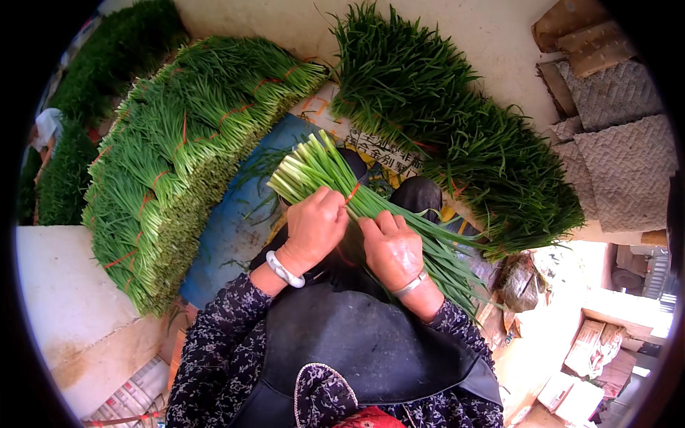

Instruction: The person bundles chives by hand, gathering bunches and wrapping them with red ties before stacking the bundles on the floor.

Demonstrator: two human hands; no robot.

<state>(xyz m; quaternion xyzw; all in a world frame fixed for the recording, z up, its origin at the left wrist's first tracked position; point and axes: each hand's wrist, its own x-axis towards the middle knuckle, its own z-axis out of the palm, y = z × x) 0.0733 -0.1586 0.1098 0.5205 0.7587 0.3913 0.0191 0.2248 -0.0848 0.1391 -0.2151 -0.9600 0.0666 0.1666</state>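
A bunch of garlic chives lies across my lap, its pale cut ends at the upper left and its green leaves running to the lower right. Around its middle shows a red tie. My left hand, with a white bangle at the wrist, is closed at the tie, fingertips against it. Close by on the right, my right hand is closed over the leaves, a silver bracelet on its wrist. What its fingers pinch is hidden. A bit of red strand shows below, between the hands.
A large stack of tied chive bundles stands at the left. Loose chives are heaped at the upper right. Blue sheeting covers floor before me. Grey padded sheets lie far right; a pale board is left.
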